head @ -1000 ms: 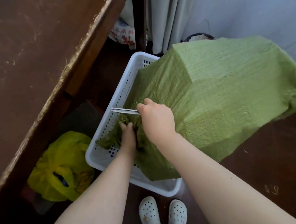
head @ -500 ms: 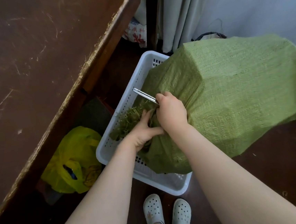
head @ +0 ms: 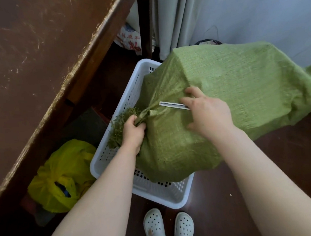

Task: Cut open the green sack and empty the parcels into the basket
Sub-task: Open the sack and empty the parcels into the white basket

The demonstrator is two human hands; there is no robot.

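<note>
A big green woven sack (head: 233, 91) lies tilted with its tied end down in a white perforated plastic basket (head: 158, 191) on the floor. My left hand (head: 133, 131) grips the bunched neck of the sack, whose frayed green end (head: 121, 125) sticks out to the left. My right hand (head: 205, 113) holds a slim metal blade (head: 170, 104) laid flat on the sack, its tip pointing left toward the neck. No parcels show; the sack hides them.
A dark brown wooden table (head: 31, 63) fills the upper left, its edge running diagonally. Under it sits a yellow plastic bag (head: 61, 176). A grey curtain (head: 171, 17) and pale wall stand behind. My white clogs (head: 169, 228) are on the dark floor below the basket.
My left hand has shifted from pressing beside the neck to gripping it. My right hand has moved right and up onto the sack, and the blade now lies flat on the fabric.
</note>
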